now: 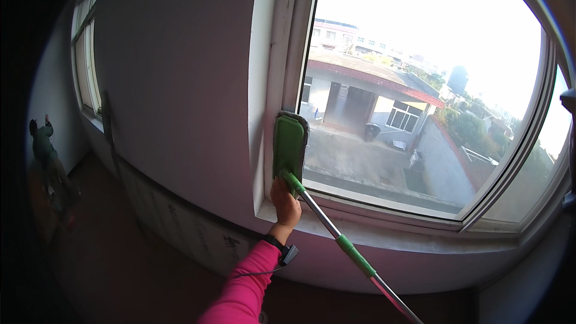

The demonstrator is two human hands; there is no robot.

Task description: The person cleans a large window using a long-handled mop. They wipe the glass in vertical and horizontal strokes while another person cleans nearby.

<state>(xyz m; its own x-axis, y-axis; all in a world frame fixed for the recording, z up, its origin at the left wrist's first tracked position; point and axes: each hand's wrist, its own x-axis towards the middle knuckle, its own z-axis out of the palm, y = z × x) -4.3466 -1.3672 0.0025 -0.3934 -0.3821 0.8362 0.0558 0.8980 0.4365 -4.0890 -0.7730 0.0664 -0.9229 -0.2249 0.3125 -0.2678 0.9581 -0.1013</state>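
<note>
My left hand (pixel 286 204), in a pink sleeve with a black band at the wrist, grips the lower end of a green flat mop head (pixel 289 141). The head stands nearly upright, its grey pad edge against the left side of the window frame (pixel 281 67) and over the corner of the glass. From the head's joint, a telescopic metal pole (pixel 321 213) with green sleeves slopes down to the lower right and leaves the picture. My right hand is out of view. Fingers on the far side of the mop head are hidden.
A pale window sill (pixel 382 234) runs below the sliding window pane (pixel 360 162). Left of it is a plain wall (pixel 180 76) with a dark-edged lower band. Farther left, another person (pixel 45 144) stands with a raised hand by a second window (pixel 87 58).
</note>
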